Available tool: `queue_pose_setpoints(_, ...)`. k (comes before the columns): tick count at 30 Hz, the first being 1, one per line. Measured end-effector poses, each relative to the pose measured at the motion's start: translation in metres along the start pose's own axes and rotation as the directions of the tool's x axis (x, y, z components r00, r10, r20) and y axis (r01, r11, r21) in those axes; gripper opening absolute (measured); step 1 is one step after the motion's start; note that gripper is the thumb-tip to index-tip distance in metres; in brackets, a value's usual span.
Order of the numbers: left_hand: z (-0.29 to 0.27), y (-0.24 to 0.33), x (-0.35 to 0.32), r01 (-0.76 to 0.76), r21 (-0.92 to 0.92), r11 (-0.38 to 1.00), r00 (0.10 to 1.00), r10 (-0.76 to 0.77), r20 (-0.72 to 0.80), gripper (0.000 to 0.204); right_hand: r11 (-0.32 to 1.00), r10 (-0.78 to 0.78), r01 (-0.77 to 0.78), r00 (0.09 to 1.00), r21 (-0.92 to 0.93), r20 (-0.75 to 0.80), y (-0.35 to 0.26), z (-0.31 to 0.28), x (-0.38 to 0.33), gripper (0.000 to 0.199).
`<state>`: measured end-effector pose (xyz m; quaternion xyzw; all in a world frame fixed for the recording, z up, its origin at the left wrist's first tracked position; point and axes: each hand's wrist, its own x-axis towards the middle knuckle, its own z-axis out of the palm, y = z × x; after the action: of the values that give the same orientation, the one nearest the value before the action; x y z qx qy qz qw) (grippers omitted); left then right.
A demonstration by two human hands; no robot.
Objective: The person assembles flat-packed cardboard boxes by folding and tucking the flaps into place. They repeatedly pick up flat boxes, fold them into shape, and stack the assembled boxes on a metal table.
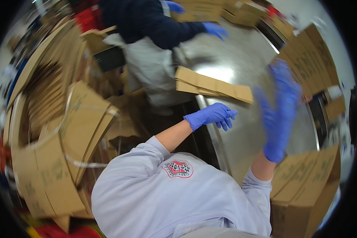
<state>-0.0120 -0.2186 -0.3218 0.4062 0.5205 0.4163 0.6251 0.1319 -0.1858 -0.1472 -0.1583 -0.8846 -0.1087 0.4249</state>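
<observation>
My left hand point(215, 116), in a blue glove, hovers over the near edge of the metal table point(244, 135). Its fingers are loosely bent and apart, with nothing visible in them. Higher and to the right, my right hand point(281, 113) is raised over the table in a matching glove. Motion smears it, but thumb and fingers are spread and hold nothing. Just beyond my left hand lie overlapping flat cardboard strips point(214, 84). An upright cardboard box point(309, 59) with raised flaps stands past my right hand.
At the far left of the table, a co-worker in a dark top and pale apron point(148, 65) reaches out a gloved hand point(215, 30). Bundled flat cardboard point(53, 170) is stacked at left. An open carton point(305, 186) stands near my right forearm; cartons point(200, 11) line the far end.
</observation>
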Motion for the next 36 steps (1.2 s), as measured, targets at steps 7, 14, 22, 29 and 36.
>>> queue_pose_setpoints(7, -0.053, -0.019, -0.069, -0.151, 0.056, 0.987, 0.895, 0.161, -0.416, 0.028, 0.365, -0.750, 0.624, 0.637, 0.691, -0.179, -0.243, 0.110, 0.027, 0.061)
queue_pose_setpoints(14, -0.078, -0.052, -0.179, -0.203, -0.198, 0.959, 0.735, 0.016, -0.677, 0.050, -0.328, -0.808, 0.666, 0.169, 0.670, -0.564, -0.382, 0.075, -0.032, 0.088)
queue_pose_setpoints(22, -0.085, -0.093, -0.205, -0.816, -0.012, 0.578, 0.248, 0.331, -0.910, 0.065, -0.202, -0.774, 0.784, 0.239, 0.587, -0.586, -0.415, 0.103, -0.059, 0.061)
queue_pose_setpoints(29, -0.108, -0.051, -0.215, -0.933, 0.359, -0.010, -0.293, 0.599, -0.745, 0.080, -0.110, -0.146, 0.661, 0.728, 0.743, -0.669, -0.346, 0.066, 0.100, 0.020)
queue_pose_setpoints(36, -0.057, 0.026, -0.178, -0.994, 0.064, -0.092, -0.104, 0.549, -0.829, 0.071, -0.185, 0.387, 0.136, 0.920, 0.973, -0.055, -0.166, 0.106, 0.091, 0.040)
